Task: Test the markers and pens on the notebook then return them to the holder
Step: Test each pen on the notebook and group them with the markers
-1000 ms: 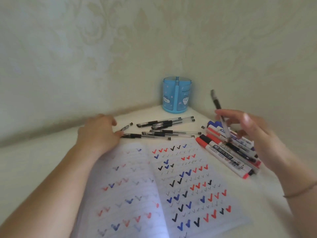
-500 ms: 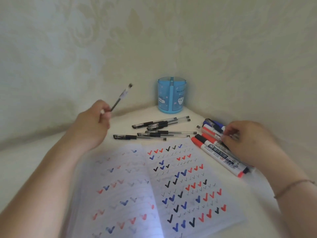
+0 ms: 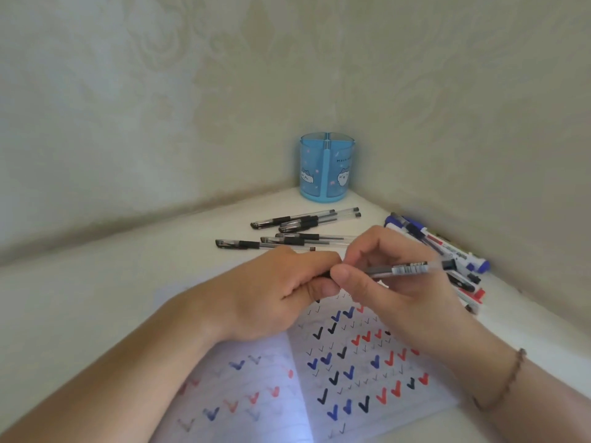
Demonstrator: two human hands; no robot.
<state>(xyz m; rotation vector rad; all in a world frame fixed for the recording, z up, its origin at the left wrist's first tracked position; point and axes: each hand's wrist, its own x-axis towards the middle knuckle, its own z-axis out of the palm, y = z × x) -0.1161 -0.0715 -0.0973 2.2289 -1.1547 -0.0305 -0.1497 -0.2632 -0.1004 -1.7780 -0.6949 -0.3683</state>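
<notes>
Both hands hold one pen above the open notebook.

The left hand [image 3: 281,289] curls its fingers round the dark front end of the pen [image 3: 399,269], while the right hand [image 3: 393,282] pinches the clear barrel between thumb and fingers, the pen lying level between them over the notebook [image 3: 335,378], whose pages are covered in red, blue and black ticks. Beyond the hands, several black pens [image 3: 287,225] lie loose on the white table [image 3: 96,314]. The blue holder [image 3: 326,171] stands in the corner. The markers [image 3: 454,260] lie heaped at the far right beside the wall.
</notes>
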